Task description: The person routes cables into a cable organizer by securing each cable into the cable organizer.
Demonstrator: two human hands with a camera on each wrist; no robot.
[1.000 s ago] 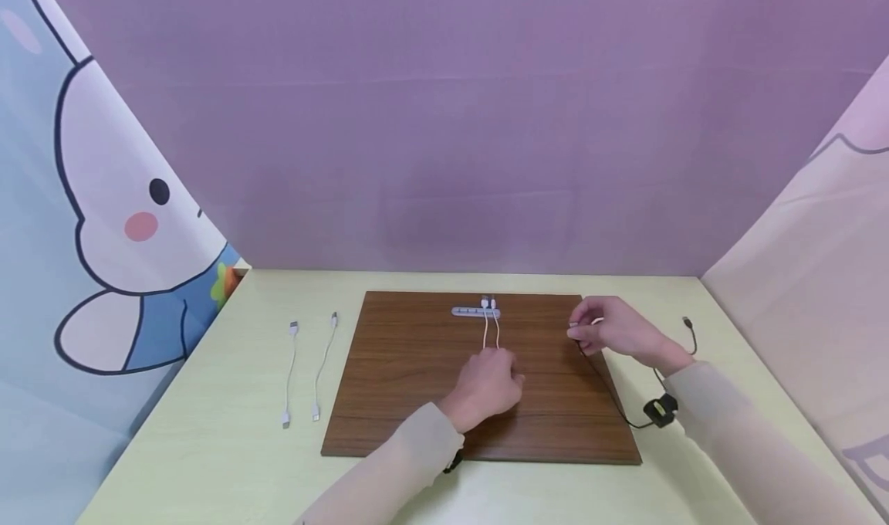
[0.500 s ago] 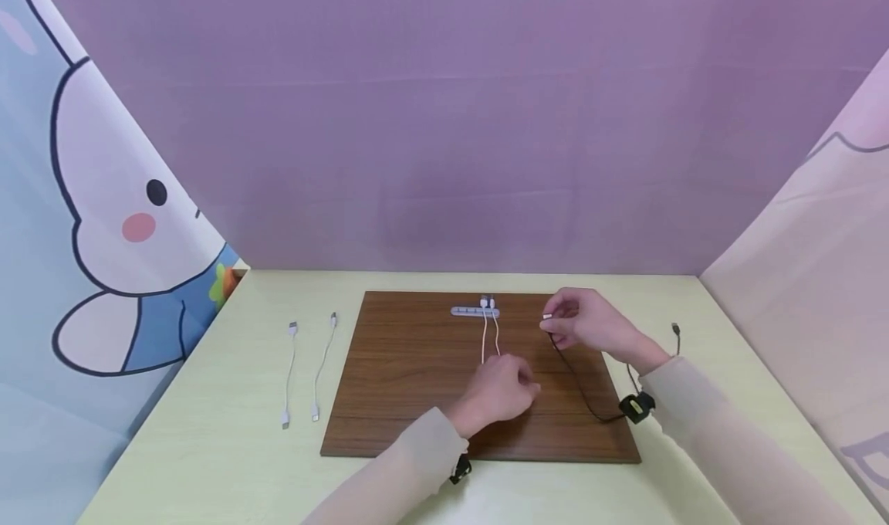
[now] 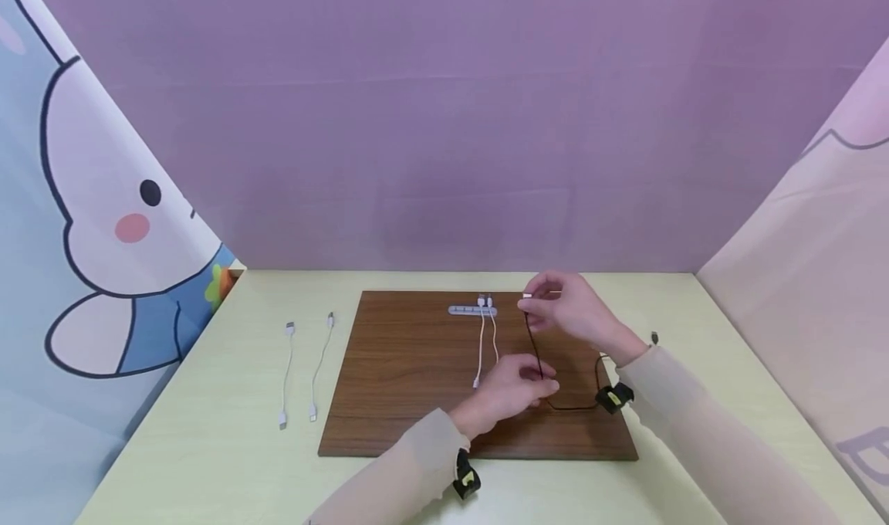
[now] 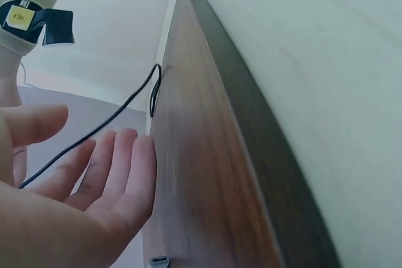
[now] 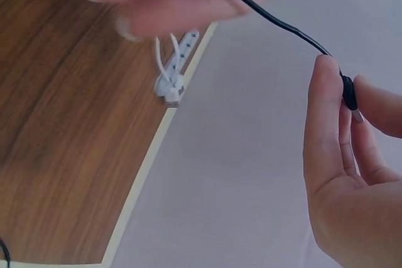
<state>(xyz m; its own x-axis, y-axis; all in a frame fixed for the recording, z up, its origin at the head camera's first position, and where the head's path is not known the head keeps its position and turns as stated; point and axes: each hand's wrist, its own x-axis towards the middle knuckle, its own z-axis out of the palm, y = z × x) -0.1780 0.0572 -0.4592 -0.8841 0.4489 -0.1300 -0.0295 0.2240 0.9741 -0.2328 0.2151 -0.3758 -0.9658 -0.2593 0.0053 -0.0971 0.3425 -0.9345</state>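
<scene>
My right hand (image 3: 572, 309) pinches the plug (image 5: 350, 94) of a black cable between thumb and fingers, above the right back part of a brown wooden board (image 3: 403, 370). The black cable (image 3: 573, 408) hangs down from it past my left hand (image 3: 510, 390). In the left wrist view my left hand (image 4: 94, 205) has its fingers apart around the cable (image 4: 119, 111), not closed on it. A pale cable holder strip (image 3: 461, 309) lies near the board's back edge, with two white cables (image 3: 481, 340) in its right end.
Two more white cables (image 3: 287, 374) (image 3: 320, 367) lie on the pale table (image 3: 208, 432) left of the board. The other end of the black cable (image 3: 654, 338) is right of the board. A purple curtain (image 3: 444, 162) hangs behind the table.
My right hand has moved left over the board with the black plug, trailing the cable. My left hand has shifted right, off the white cables, its fingers now spread around the black cable.
</scene>
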